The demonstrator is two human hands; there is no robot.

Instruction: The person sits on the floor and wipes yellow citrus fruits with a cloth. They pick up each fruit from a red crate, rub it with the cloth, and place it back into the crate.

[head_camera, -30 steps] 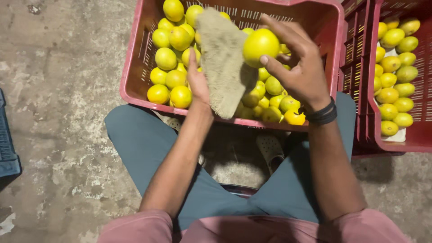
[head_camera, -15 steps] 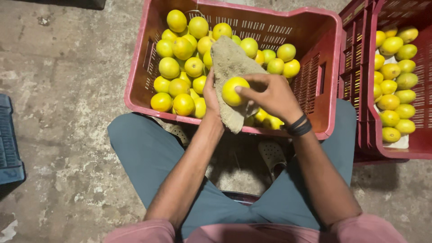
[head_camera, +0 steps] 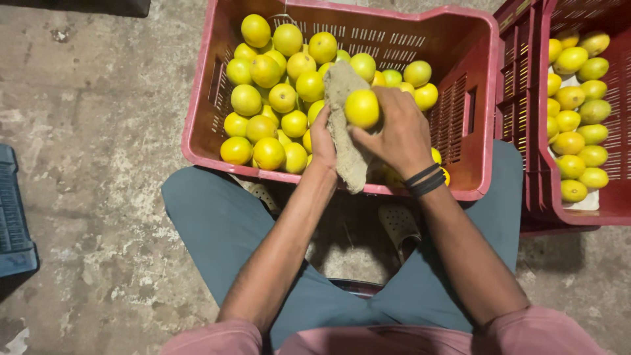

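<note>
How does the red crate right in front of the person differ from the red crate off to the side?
The front crate is heaped with round yellow fruit, mostly on its left side; the side crate holds fewer, some greener, lying on a white liner. The front crate shows whole, while the side crate is cut off by the picture's edge. Both are red slotted plastic.

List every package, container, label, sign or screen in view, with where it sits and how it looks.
Red crate: front centre, slotted plastic, holds yellow fruit.
Second red crate: right edge, slotted, yellow-green fruit on a white liner.
Blue crate: left edge, dark, ribbed, partly cut off.
Labels, signs, screens: none visible.
</note>
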